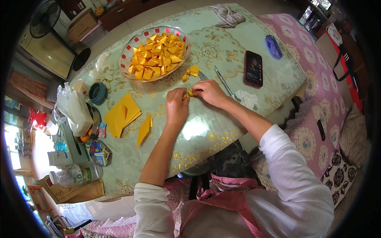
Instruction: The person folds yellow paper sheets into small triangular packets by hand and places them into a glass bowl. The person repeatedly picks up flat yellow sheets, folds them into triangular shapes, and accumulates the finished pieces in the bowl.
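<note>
Both hands meet over the middle of the table, pinching one small piece of folded gold paper (189,92). My left hand (177,104) has its fingers on the near-left end of it, and my right hand (207,91) grips the right end; the fingers hide much of the piece. Just beyond them lie a few small folded gold pieces (193,70). A clear plastic bowl (123,65) with red panels holds a heap of folded gold paper ingots (159,55). To the left rest a stack of gold paper sheets (131,105) and a separate folded sheet (144,129).
Metal scissors or tongs (223,79) lie beside my right hand, near crumpled tissue (247,99). A phone (253,69) and a purple case (273,47) sit at the right. Along the left edge stand a teal bowl (97,92), a tissue pack (79,114) and a plastic jug (79,175).
</note>
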A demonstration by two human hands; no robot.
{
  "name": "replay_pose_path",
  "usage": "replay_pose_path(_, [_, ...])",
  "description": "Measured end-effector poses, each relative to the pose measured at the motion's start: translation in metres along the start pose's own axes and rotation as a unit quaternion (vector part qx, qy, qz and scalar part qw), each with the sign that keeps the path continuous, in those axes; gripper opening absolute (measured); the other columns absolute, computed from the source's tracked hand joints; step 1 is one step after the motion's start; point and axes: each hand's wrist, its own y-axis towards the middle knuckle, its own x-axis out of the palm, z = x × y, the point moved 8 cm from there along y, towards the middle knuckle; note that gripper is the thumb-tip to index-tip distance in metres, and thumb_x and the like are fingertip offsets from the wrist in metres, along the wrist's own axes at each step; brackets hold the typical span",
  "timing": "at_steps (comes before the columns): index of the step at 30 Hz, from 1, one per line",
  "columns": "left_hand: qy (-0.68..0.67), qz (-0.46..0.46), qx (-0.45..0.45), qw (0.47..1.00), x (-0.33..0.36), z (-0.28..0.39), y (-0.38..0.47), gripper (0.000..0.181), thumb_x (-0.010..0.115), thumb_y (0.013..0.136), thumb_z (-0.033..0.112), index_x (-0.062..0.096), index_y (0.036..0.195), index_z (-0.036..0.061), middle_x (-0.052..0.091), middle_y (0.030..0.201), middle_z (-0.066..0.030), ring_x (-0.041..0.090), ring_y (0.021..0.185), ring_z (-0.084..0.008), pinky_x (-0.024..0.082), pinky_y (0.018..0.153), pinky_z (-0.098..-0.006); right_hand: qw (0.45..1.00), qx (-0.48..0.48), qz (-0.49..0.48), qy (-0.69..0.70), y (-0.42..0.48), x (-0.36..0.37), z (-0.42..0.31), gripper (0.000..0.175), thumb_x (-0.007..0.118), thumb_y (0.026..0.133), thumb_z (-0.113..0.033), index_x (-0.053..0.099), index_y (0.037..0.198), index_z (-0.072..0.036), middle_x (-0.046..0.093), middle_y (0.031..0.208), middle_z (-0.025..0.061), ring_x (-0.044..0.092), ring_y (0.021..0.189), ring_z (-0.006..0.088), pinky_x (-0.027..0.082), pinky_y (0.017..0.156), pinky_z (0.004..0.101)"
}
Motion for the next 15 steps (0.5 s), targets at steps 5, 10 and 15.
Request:
replay_pose_path(5, [-0.003,0.000,-0.007,1.000,0.000,-0.003,0.000,0.026,0.063,0.068,-0.005,0.060,0.094,0.0008,0.061,0.090,-0.0137,0.054,0.086,-0.0327,0.046,0.077,-0.0397,0.994,0.036,0.079,0.065,0.002,-0.041,-0.016,0.009,0.064,0.075,-0.009,0.065,0.081,-0.001,0.065,0.076,0.0110,0.061,0.066,0.0224,0.047,0.062,0.0306])
replay_pose_path(10, [-0.004,0.007,-0.010,1.000,-0.003,-0.001,-0.002,0.026,0.064,0.070,-0.002,0.061,0.096,0.0019,0.061,0.088,-0.0123,0.056,0.082,-0.0285,0.047,0.074,-0.0362,0.988,0.052,0.148,0.012,0.045,-0.088,-0.012,0.012,0.066,0.076,-0.011,0.066,0.083,-0.001,0.066,0.077,0.0095,0.060,0.062,0.0152,0.046,0.060,0.0268])
replay_pose_path(15, [-0.005,0.041,0.002,0.999,-0.014,0.013,0.009,0.026,0.066,0.071,-0.001,0.062,0.096,0.0025,0.062,0.086,-0.0114,0.058,0.081,-0.0254,0.047,0.074,-0.0336,0.988,0.030,0.146,-0.048,0.113,-0.090,0.006,0.009,0.062,0.070,-0.009,0.066,0.075,-0.003,0.063,0.071,0.0121,0.060,0.064,0.0259,0.046,0.061,0.0355])
